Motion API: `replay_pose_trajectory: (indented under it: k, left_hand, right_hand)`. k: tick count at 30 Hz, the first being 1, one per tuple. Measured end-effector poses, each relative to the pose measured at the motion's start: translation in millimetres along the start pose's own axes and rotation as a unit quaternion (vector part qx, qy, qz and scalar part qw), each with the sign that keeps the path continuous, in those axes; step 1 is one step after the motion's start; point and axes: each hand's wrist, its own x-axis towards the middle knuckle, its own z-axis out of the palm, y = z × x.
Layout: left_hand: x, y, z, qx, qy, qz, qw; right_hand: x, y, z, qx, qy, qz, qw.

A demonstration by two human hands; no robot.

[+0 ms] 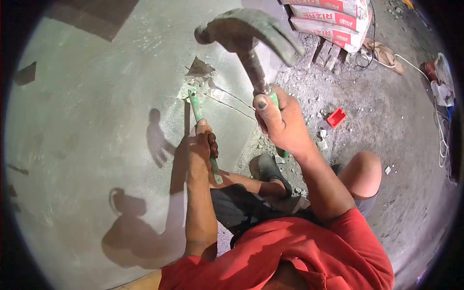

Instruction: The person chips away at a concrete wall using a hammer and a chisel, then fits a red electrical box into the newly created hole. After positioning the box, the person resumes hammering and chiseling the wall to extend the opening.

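My right hand (285,121) is wrapped round the green grip of a claw hammer (251,63), raised with its worn metal head at the top of the view. In my left hand (199,144) is a long green chisel (195,102), gripped around its middle. The chisel's upper end overlaps a chipped patch (186,91) in the smooth grey concrete surface (96,106). Just above that patch is a dark, roughly triangular hole (200,67). Cracks or cut lines run from the patch toward the hammer hand.
Rubble and dust cover the ground (386,111), where a small red plastic box (336,117) lies. Stacked cement bags (328,21) stand at the top right, with sandals (386,55) and a white cable (411,62) beside them. My shoe (271,171) rests near the concrete's edge.
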Motion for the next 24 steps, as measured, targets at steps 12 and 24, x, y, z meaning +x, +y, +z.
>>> replay_pose_trajectory:
  k: [12,24]
  left_hand:
    - [-8.9,-1.1,11.5,-0.015,-0.027,0.082,0.996]
    - [7.3,-9.4,4.5,-0.042,-0.028,0.081,0.995]
  right_hand:
    - [1.7,95.6,60.2,0.039,-0.037,0.136,0.989]
    - [7.5,120.9,67.8,-0.019,0.005,0.036,0.999]
